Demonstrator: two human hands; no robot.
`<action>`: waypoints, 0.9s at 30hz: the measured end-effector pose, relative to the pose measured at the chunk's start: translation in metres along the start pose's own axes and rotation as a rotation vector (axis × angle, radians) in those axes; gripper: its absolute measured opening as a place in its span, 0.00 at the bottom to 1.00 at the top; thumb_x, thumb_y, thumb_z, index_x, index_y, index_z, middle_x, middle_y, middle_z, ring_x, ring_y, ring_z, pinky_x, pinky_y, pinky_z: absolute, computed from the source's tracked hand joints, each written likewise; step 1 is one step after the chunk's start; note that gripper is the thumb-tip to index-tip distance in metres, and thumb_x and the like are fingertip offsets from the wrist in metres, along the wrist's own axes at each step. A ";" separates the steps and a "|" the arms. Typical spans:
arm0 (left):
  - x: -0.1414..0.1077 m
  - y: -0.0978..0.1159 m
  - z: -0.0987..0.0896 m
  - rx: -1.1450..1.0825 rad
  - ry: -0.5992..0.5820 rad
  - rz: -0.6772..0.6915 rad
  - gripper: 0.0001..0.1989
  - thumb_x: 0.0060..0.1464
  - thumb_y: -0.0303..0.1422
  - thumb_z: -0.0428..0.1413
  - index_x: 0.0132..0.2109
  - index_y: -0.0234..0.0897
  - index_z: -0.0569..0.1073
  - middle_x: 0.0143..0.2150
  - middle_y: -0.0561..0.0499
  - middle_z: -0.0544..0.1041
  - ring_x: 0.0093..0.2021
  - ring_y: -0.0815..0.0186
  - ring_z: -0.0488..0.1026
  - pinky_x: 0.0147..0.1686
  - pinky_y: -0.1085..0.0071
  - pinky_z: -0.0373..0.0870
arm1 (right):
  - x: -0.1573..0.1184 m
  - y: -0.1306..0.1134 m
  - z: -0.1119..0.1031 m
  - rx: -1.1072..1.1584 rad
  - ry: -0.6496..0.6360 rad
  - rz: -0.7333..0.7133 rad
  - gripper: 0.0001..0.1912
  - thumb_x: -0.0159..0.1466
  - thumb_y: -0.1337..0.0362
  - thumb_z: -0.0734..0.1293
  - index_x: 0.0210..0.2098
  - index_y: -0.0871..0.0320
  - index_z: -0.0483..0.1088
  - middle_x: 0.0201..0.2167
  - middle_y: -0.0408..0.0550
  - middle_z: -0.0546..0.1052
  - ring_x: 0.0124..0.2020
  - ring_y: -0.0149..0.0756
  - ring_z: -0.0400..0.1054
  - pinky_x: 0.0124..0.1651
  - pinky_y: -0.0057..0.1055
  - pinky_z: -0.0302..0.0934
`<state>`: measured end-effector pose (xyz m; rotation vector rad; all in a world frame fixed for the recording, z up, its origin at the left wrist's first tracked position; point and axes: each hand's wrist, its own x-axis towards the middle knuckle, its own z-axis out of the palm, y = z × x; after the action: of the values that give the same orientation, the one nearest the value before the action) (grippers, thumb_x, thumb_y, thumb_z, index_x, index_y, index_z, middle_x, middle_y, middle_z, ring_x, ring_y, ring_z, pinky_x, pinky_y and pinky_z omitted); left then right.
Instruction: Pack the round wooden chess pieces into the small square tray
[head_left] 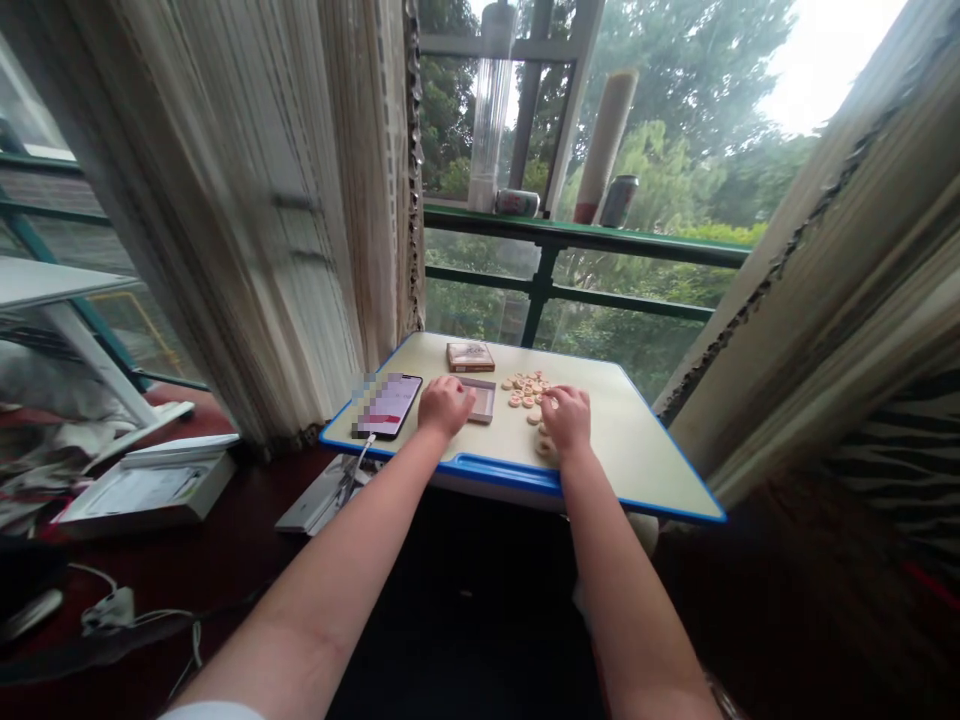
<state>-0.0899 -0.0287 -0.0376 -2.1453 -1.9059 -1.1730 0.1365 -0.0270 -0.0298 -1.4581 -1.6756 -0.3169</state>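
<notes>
Cream and beige fabric hangs in long folds, one curtain (300, 200) at ten o'clock of the view and another curtain (847, 200) at two. Between them, toward one o'clock, runs a green railing (637, 240). Below it stands a pale-topped table (637, 420) edged in blue. On the floor at eight o'clock lies an open white box (150, 490).

On the tabletop's own clock face, the left hand (444, 405) is near nine, fingers curled and at the near-left part of an open tray (482, 400); whether they grip it, I cannot tell. The right hand (566, 415) is near three, just right of the centre, fingers drawn narrow at the edge of some pieces; whether one is pinched, I cannot tell. A phone (397, 400) with its screen lit lies at nine, outside the left hand, a cable at its near end. The tray sits between the hands, left of centre, and a shut brown box (471, 357) lies at eleven. Smallest are the round wooden-coloured pieces (516, 400), clustered around the centre, with a few straggling toward six beside the right wrist.
</notes>
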 end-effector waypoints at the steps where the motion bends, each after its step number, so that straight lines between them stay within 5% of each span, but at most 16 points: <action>1: 0.002 -0.003 0.001 -0.020 0.018 -0.061 0.12 0.54 0.39 0.48 0.37 0.36 0.71 0.42 0.43 0.74 0.46 0.58 0.69 0.47 0.64 0.64 | -0.004 0.005 0.002 0.012 0.025 0.016 0.12 0.59 0.63 0.60 0.30 0.58 0.74 0.35 0.52 0.76 0.41 0.41 0.65 0.52 0.40 0.52; 7: 0.009 -0.019 0.009 -0.119 -0.024 -0.291 0.13 0.52 0.34 0.50 0.43 0.33 0.71 0.44 0.40 0.75 0.45 0.58 0.72 0.45 0.67 0.66 | -0.008 0.014 0.013 0.079 -0.128 0.056 0.11 0.58 0.64 0.59 0.28 0.57 0.73 0.34 0.50 0.76 0.42 0.40 0.65 0.52 0.39 0.50; 27: 0.016 -0.034 0.013 -0.281 -0.083 -0.460 0.16 0.47 0.27 0.48 0.41 0.37 0.75 0.34 0.48 0.78 0.37 0.62 0.74 0.37 0.71 0.67 | -0.010 0.008 0.016 0.062 -0.249 0.088 0.12 0.56 0.67 0.59 0.32 0.59 0.74 0.38 0.52 0.77 0.44 0.41 0.65 0.53 0.38 0.49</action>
<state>-0.1136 -0.0003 -0.0529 -1.9516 -2.4985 -1.5254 0.1362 -0.0204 -0.0490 -1.5703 -1.7919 -0.0352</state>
